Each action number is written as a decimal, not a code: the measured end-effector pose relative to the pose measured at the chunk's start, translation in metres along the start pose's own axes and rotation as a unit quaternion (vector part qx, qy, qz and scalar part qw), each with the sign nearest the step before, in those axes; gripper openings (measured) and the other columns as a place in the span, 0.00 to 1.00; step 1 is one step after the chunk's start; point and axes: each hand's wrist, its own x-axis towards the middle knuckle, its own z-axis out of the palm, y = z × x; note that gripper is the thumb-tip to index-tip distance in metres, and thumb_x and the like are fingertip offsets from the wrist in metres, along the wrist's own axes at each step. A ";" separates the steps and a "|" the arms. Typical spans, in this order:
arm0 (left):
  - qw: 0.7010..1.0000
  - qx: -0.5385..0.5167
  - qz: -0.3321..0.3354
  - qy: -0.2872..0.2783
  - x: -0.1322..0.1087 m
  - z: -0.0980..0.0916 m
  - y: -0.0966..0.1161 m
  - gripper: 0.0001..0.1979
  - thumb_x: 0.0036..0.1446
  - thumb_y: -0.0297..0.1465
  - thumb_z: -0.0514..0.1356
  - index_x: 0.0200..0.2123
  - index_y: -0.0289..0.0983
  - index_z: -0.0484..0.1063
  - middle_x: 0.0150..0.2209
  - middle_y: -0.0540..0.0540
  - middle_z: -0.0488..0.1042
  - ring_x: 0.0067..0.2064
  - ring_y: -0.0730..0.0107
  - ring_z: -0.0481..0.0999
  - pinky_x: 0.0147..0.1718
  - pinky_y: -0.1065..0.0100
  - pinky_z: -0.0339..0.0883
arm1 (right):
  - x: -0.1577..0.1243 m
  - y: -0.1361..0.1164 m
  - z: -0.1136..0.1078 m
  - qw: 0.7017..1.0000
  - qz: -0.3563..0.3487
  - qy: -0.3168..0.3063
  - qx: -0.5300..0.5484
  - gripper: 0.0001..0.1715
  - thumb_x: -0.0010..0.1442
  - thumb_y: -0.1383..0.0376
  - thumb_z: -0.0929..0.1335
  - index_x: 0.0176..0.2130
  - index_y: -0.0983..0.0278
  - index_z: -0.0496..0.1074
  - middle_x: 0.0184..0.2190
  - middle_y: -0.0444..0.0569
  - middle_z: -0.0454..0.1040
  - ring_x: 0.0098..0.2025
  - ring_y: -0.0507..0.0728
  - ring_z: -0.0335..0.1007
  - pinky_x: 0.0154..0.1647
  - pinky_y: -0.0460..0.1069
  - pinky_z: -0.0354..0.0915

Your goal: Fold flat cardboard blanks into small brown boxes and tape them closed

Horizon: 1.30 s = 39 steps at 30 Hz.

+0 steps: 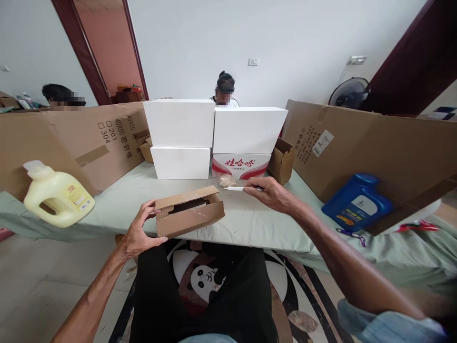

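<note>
My left hand grips the left end of a small brown cardboard box whose lid flap is half open; the box rests at the near edge of the pale green table cover. My right hand reaches forward past the box and pinches a thin white strip lying on the cover. A small crumpled clear bag lies just beyond the strip.
White foam boxes and a red-printed carton stand at the back. Cardboard sheets wall both sides. A cream jug lies left, a blue jug right. Small open cartons sit nearby. Two other people sit beyond.
</note>
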 end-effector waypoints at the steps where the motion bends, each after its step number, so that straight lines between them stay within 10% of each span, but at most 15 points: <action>1: 1.000 0.001 -0.001 -0.005 0.000 -0.001 0.001 0.35 0.50 0.40 0.77 0.59 0.42 0.71 0.75 0.32 0.61 0.73 0.38 0.69 0.64 0.45 0.77 | -0.013 0.015 0.013 0.998 0.039 0.043 -0.003 0.28 0.77 0.44 0.63 0.39 0.61 0.77 0.31 0.47 0.77 0.31 0.55 0.66 0.33 0.50 0.59; 9: 0.996 0.058 0.043 -0.043 0.010 -0.009 0.011 0.36 0.51 0.35 0.77 0.61 0.44 0.70 0.78 0.29 0.57 0.73 0.36 0.69 0.67 0.36 0.71 | -0.087 0.073 0.148 0.975 0.173 0.105 -0.087 0.23 0.76 0.50 0.63 0.38 0.60 0.76 0.38 0.56 0.79 0.43 0.63 0.74 0.47 0.55 0.71; 14: 0.990 0.107 0.072 -0.064 0.021 -0.021 0.029 0.26 0.56 0.37 0.75 0.53 0.44 0.69 0.76 0.31 0.63 0.75 0.38 0.67 0.68 0.38 0.71 | -0.041 0.017 0.131 0.971 0.015 0.237 -0.029 0.21 0.79 0.52 0.62 0.57 0.61 0.76 0.53 0.59 0.78 0.54 0.66 0.73 0.58 0.62 0.69; 20: 0.980 0.153 0.110 -0.063 0.027 -0.031 0.046 0.15 0.58 0.37 0.73 0.38 0.44 0.68 0.69 0.37 0.75 0.71 0.42 0.73 0.68 0.42 0.71 | 0.003 -0.056 0.119 0.970 -0.152 0.181 -0.056 0.25 0.77 0.49 0.66 0.61 0.62 0.75 0.57 0.61 0.77 0.56 0.67 0.70 0.57 0.62 0.66; 26: 0.968 0.211 0.132 -0.029 0.039 -0.028 0.063 0.08 0.65 0.38 0.68 0.39 0.43 0.72 0.56 0.41 0.84 0.67 0.42 0.76 0.63 0.43 0.71 | 0.005 -0.058 0.130 0.969 -0.158 0.181 -0.060 0.20 0.78 0.50 0.67 0.54 0.62 0.75 0.54 0.59 0.77 0.51 0.65 0.68 0.52 0.60 0.66; 31: 0.951 0.273 0.098 -0.104 0.064 -0.009 0.086 0.13 0.74 0.38 0.58 0.57 0.42 0.75 0.57 0.40 0.81 0.61 0.49 0.77 0.57 0.50 0.71 | 0.002 -0.058 0.136 0.966 -0.162 0.197 -0.044 0.15 0.76 0.54 0.69 0.54 0.61 0.74 0.53 0.59 0.75 0.52 0.66 0.67 0.53 0.61 0.67; 39: 0.937 0.306 0.056 -0.161 0.091 0.000 0.087 0.13 0.76 0.36 0.54 0.50 0.45 0.79 0.49 0.44 0.78 0.53 0.52 0.74 0.49 0.54 0.68 | -0.001 -0.063 0.141 0.970 -0.141 0.195 -0.039 0.16 0.74 0.56 0.71 0.56 0.59 0.73 0.55 0.58 0.74 0.54 0.68 0.67 0.54 0.61 0.66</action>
